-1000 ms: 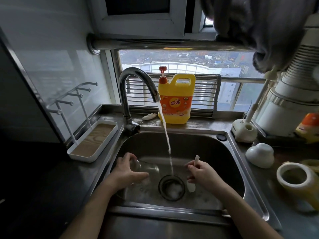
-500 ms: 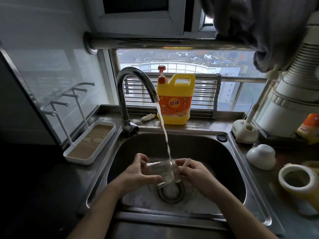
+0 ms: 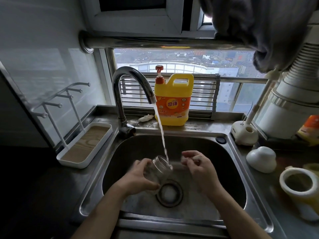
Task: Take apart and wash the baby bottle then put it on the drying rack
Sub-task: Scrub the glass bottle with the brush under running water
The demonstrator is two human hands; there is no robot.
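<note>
My left hand grips the clear baby bottle body over the sink. The bottle is tilted with its open mouth up and to the right, and the water stream from the faucet runs onto its rim. Just right of the mouth, my right hand has its fingers curled around a thin whitish piece that is blurred and mostly hidden. The white drying rack with upright pegs stands left of the sink.
A yellow detergent jug stands behind the sink. A white dome cap and a white and yellow cup-like part lie on the right counter, by a brush holder. Foam sits in the drain.
My left hand lifted the bottle from the sink floor and tilted its mouth up into the stream. My right hand came in beside the mouth, then drew slightly right.
</note>
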